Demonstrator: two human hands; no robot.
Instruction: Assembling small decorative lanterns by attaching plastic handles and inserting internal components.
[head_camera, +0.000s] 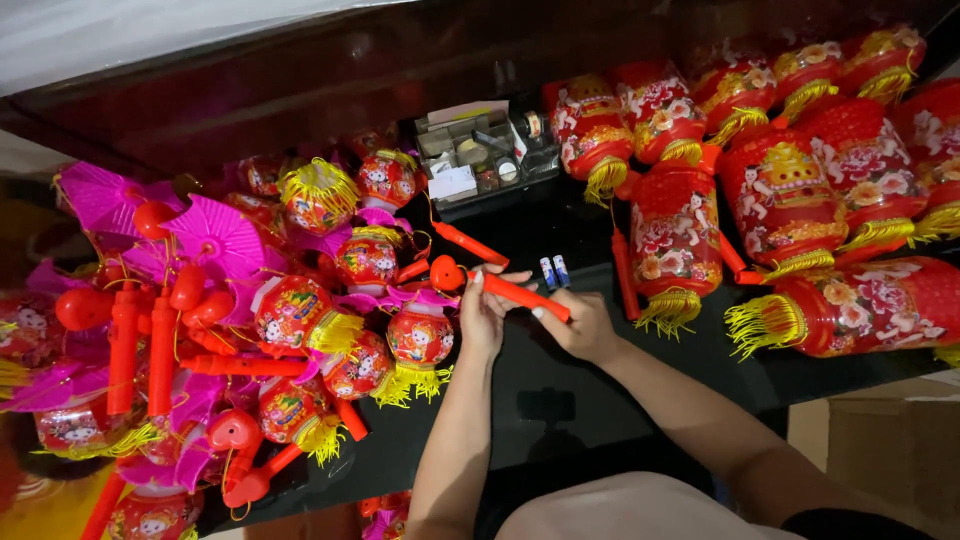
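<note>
Both hands at frame centre, over the black bench (560, 400). Left hand (482, 318) and right hand (577, 325) share one red handle stick (520, 295) with a heart-shaped knob at its left end. The stick runs diagonally, knob end upper left, other end lower right.

Left grip: fingers wrapped round the stick just below the knob, clenched on it. Right grip: fingertips pinching the lower right end, also grasping the stick. Stick is held just above the bench, not lying on it.

Two small blue-and-white batteries (554, 271) lie side by side on the bench just above the right hand, not touching it.

Left half of frame: heap of small red lanterns (300, 310) with yellow tassels, mixed with pink fans (215, 235) and more red handle sticks.

Upper right and right: row of bigger red lanterns (780, 195) with yellow fringes, lying on their sides, well apart from the hands.

Top centre: grey parts tray (480, 150) with small compartments, contents too small to tell.

Lower right corner: cardboard box (880, 450), below the bench edge.
</note>
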